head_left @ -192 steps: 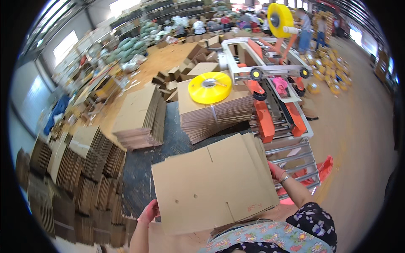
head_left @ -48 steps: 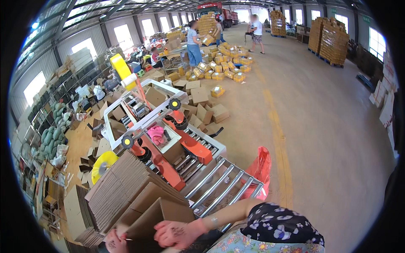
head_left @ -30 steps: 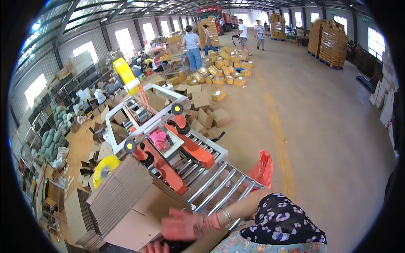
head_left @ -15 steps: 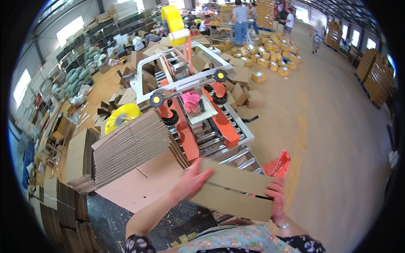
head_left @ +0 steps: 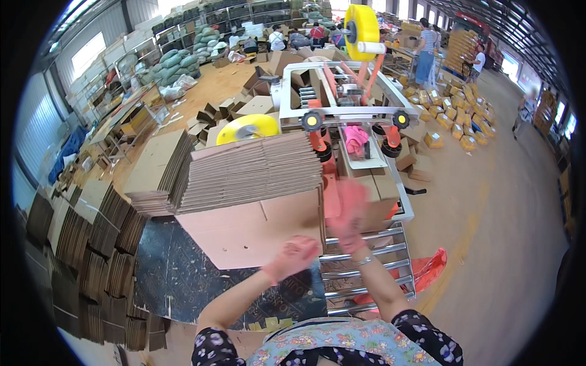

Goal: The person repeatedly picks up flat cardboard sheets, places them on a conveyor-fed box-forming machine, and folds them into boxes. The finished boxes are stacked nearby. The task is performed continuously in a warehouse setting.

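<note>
A brown cardboard box [head_left: 383, 186] sits in the carton-sealing machine [head_left: 348, 114], between its orange side rails. My right hand [head_left: 349, 213], blurred by motion, has its fingers stretched forward just left of the box's near end, above the rollers. It holds nothing that I can see. My left hand [head_left: 296, 255] is low in front of the stack of flat folded cartons [head_left: 250, 177], by the right part of the front carton's pale face. Its fingers look bent, and whether they touch the carton is unclear. A pink cloth [head_left: 355, 140] lies on the machine's middle plate.
A yellow tape roll [head_left: 361, 33] stands atop the machine, another [head_left: 247, 129] beyond the cartons. Bare rollers [head_left: 366, 268] run at the near end. More folded cartons [head_left: 101, 244] stand left of the dark tabletop [head_left: 183, 274]. Yellow-taped parcels [head_left: 455, 116] and several people are farther back.
The box left my hands and is now in the machine. My right hand moved forward over the rollers, my left toward the front of the stack. The view turned right.
</note>
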